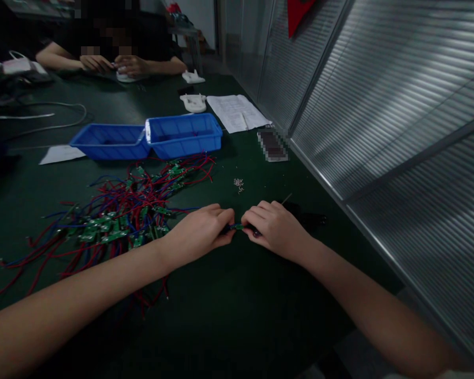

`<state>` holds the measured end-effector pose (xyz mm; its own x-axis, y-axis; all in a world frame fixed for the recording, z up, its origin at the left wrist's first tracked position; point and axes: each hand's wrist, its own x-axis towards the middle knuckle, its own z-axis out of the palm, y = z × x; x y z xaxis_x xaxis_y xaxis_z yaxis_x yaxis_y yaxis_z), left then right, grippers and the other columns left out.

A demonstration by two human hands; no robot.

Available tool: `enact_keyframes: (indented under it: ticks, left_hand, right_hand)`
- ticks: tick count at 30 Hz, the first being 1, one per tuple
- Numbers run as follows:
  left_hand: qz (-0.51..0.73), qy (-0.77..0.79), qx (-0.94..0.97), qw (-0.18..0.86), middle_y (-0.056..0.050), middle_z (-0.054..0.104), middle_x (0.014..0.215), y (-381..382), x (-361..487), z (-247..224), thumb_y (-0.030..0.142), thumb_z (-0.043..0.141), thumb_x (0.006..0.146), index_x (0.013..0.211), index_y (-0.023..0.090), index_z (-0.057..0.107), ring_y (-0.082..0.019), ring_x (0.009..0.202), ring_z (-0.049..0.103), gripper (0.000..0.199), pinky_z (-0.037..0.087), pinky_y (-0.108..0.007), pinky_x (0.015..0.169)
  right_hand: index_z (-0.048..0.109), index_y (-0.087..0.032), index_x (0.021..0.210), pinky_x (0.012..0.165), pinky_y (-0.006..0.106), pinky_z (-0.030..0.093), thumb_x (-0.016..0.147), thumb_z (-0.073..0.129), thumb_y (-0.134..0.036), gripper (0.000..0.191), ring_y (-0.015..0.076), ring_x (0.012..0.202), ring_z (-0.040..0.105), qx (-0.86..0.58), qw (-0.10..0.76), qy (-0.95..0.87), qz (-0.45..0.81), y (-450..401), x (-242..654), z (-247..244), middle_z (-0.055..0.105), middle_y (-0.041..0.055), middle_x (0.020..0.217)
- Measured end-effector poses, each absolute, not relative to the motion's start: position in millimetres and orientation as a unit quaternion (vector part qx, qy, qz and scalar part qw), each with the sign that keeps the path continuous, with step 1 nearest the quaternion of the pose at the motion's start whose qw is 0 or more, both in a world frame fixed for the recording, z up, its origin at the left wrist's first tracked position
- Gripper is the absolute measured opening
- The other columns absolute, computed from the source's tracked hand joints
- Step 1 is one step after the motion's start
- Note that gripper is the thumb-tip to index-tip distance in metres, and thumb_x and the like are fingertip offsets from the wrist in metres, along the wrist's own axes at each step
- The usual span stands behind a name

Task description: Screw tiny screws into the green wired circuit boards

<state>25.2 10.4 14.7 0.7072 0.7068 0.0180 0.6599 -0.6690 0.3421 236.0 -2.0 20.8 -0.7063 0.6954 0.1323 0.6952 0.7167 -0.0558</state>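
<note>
Near the middle of the view, my left hand is closed, thumb and fingers pinching one end of a small green circuit board. A dark piece shows between those fingertips, too small to name. My right hand is closed too, its fingertips at the board's other end. A thin metal shaft sticks out behind that hand and a dark rounded end shows under its fingers, perhaps one screwdriver. Left of my hands lies a tangled heap of green circuit boards with red and blue wires. Just beyond my hands is a little pile of screws.
Two blue bins stand behind the heap. Papers, a blurred-out phone-like object and white plastic parts lie farther back. A dark tool rests right of my hand. A co-worker sits opposite; a blind-covered partition borders the right.
</note>
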Motion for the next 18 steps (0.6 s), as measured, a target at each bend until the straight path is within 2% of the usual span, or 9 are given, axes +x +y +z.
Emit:
enact_keyframes:
  ticks: [2, 5, 8, 10, 11, 13, 18]
  left_hand:
    - [0.065, 0.377, 0.904, 0.191, -0.003, 0.058, 0.081, 15.5, 22.6, 19.5, 0.038, 0.05, 0.087, 0.091, 0.02, 0.053, -0.016, 0.075, 0.055, 0.019, 0.041, -0.026, 0.063]
    - [0.057, 0.396, 0.893, 0.207, -0.002, 0.06, 0.08, 40.4, 18.9, 30.2, 0.043, 0.036, 0.093, 0.098, 0.021, 0.053, -0.014, 0.07, 0.057, 0.029, 0.042, -0.025, 0.062]
    - [0.081, 0.438, 0.893, 0.068, -0.008, 0.062, 0.091, 82.6, 19.2, 37.5, 0.036, 0.029, 0.095, 0.108, 0.016, 0.05, -0.019, 0.083, 0.059, 0.031, 0.044, -0.03, 0.073]
    - [0.06, 0.464, 0.883, -0.035, -0.012, 0.061, 0.096, 112.3, 21.3, 36.7, 0.034, 0.034, 0.093, 0.115, 0.013, 0.048, -0.025, 0.093, 0.058, 0.033, 0.044, -0.034, 0.076]
    - [0.038, 0.469, 0.881, -0.052, -0.013, 0.061, 0.095, 125.5, 22.4, 34.4, 0.034, 0.038, 0.092, 0.116, 0.013, 0.048, -0.027, 0.094, 0.057, 0.034, 0.044, -0.034, 0.075]
    - [0.022, 0.465, 0.884, -0.043, -0.012, 0.062, 0.094, 146.7, 24.2, 27.8, 0.035, 0.043, 0.089, 0.113, 0.015, 0.052, -0.027, 0.092, 0.058, 0.033, 0.044, -0.032, 0.072]
    - [0.002, 0.445, 0.896, -0.006, -0.007, 0.063, 0.089, 172.2, 22.8, 14.2, 0.036, 0.044, 0.088, 0.101, 0.021, 0.06, -0.022, 0.086, 0.059, 0.025, 0.043, -0.028, 0.071]
  right_hand:
    - [0.054, -0.02, 0.092, 0.072, 0.03, 0.027, 0.087, 0.048, -0.025, 0.009, 0.016, 0.084, 0.046, -0.378, 0.074, -0.923, 0.001, -1.8, 236.3, 19.9, 0.059, 0.0018, 0.089]
    - [0.054, -0.019, 0.091, 0.071, 0.03, 0.028, 0.087, 0.049, -0.023, 0.008, 0.0161, 0.085, 0.046, -0.374, 0.072, -0.925, 0.009, -1.6, 236.9, 18.5, 0.058, 0.0015, 0.091]
    - [0.054, -0.019, 0.091, 0.07, 0.028, 0.03, 0.088, 0.047, -0.023, 0.009, 0.0154, 0.084, 0.045, -0.369, 0.076, -0.926, 0.023, -1.6, 237.5, 16.9, 0.057, 0.002, 0.092]
    - [0.054, -0.018, 0.091, 0.07, 0.028, 0.03, 0.09, 0.045, -0.023, 0.011, 0.0151, 0.084, 0.045, -0.371, 0.083, -0.924, 0.029, -1.4, 238.0, 15.8, 0.057, 0.0027, 0.092]
    - [0.054, -0.018, 0.091, 0.07, 0.028, 0.031, 0.09, 0.045, -0.024, 0.011, 0.015, 0.083, 0.045, -0.372, 0.085, -0.924, 0.032, -1.2, 238.3, 15.3, 0.057, 0.003, 0.091]
    - [0.055, -0.018, 0.091, 0.07, 0.028, 0.031, 0.09, 0.045, -0.024, 0.012, 0.0152, 0.083, 0.045, -0.373, 0.089, -0.923, 0.035, -0.8, 238.9, 14.6, 0.057, 0.0034, 0.091]
    - [0.055, -0.018, 0.094, 0.07, 0.029, 0.032, 0.09, 0.045, -0.025, 0.013, 0.0156, 0.085, 0.046, -0.366, 0.091, -0.925, 0.05, -0.2, 240.1, 14.3, 0.057, 0.0034, 0.094]
